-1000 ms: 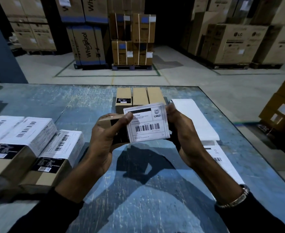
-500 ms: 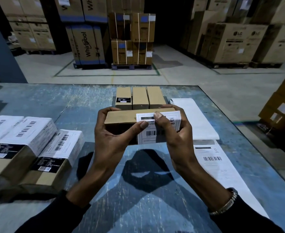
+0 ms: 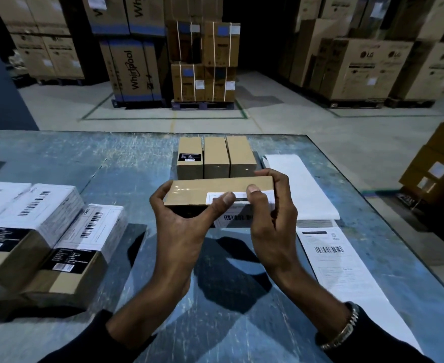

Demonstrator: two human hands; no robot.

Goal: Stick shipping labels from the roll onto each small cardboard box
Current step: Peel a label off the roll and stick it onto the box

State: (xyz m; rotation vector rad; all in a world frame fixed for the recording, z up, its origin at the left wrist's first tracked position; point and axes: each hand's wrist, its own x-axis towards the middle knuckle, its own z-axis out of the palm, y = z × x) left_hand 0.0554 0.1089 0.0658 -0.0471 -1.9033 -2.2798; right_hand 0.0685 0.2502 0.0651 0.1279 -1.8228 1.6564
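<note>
Above the middle of the blue table (image 3: 58,158), a small cardboard box (image 3: 215,187) is held off the surface between both hands. It is gripped at its left end by the left hand (image 3: 184,231), whose fingers are curled round the far side while the thumb is pressed onto a shipping label (image 3: 239,208). Its right end is clasped by the right hand (image 3: 270,226), with the thumb laid on the label's upper strip. The label is folded over the box's near top edge, so that its barcode part hangs down the near face.

Just behind the held box, three unlabelled boxes (image 3: 217,158) are stood side by side, touching one another; a black sticker is carried by the leftmost. Bare table is left between this row and the far edge.

At the left, three labelled boxes (image 3: 45,231) are laid close together, the outermost being cut by the frame's left side. An open stretch of table is kept between them and the hands.

To the right, one strip of label roll (image 3: 333,258) is run from near the far boxes toward the near right edge; one printed label with a barcode is seen on it. The table's right edge is passed close by the strip.

Beyond the table, open floor and stacked cartons (image 3: 137,69) are seen.
</note>
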